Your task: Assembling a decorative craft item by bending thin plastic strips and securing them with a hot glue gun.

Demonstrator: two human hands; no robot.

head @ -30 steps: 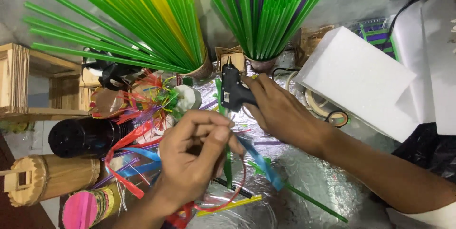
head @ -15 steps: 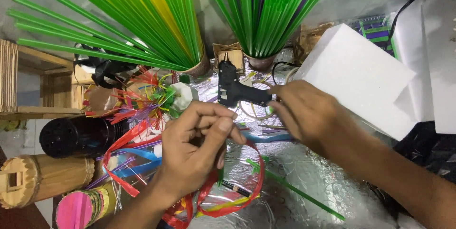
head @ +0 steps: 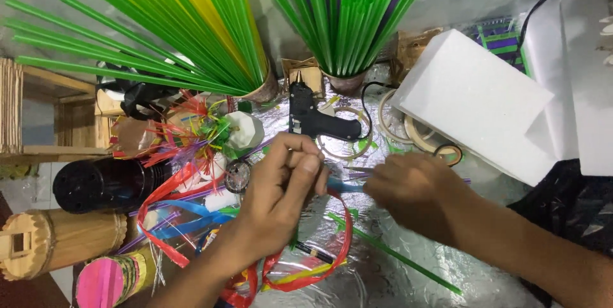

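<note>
My left hand (head: pixel 281 187) is over the foil-covered table (head: pixel 408 282), thumb and fingers pinched on a thin blue strip (head: pixel 341 186). The strip runs right to the fingertips of my right hand (head: pixel 415 196), which is blurred; its grip on the strip is unclear. A black glue gun (head: pixel 313 120) lies on the foil just beyond both hands, with no hand on it. Red ribbon (head: pixel 332 263) loops under my left wrist, and a long green straw (head: pixel 396 254) lies below my right hand.
Two cups fan out green straws (head: pixel 211 40) (head: pixel 345 21) at the back. A white foam block (head: pixel 472 104) and tape rolls (head: pixel 408 130) sit at the right. At the left are a straw flower (head: pixel 198 132), a black cylinder (head: pixel 108 183), a stick cylinder (head: pixel 64 241) and a wooden crate (head: pixel 25 110).
My right hand let go of the glue gun, left it lying on the foil, and came down toward the blue strip. My left hand shifted slightly right and up.
</note>
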